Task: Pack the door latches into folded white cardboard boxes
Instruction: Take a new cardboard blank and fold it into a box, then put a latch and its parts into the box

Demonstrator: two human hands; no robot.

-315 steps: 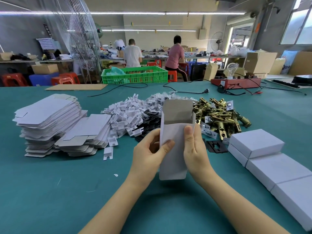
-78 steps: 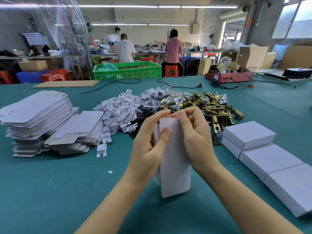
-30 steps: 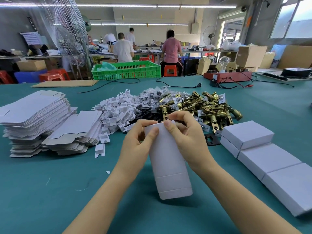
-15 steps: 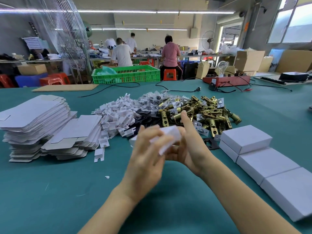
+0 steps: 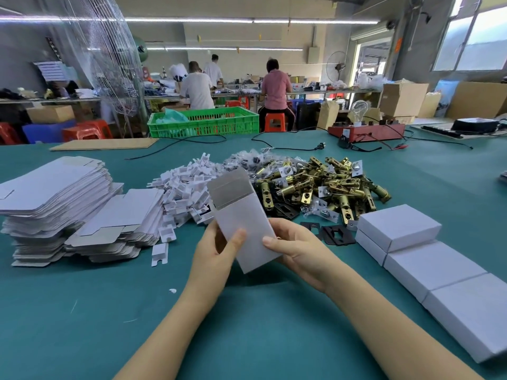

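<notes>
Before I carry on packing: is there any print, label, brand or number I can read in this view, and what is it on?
No text can be read.
White cardboard box, held in the left hand and right hand: plain, no print.
Closed white boxes: plain.
Orange sign on the far pillar: too blurred to read.

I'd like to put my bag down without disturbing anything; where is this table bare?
Bare green cloth lies nearest the camera, around the forearms, between the flat carton stack and the closed white boxes. It is crowded beyond the hands, at the brass latches and white inserts.
</notes>
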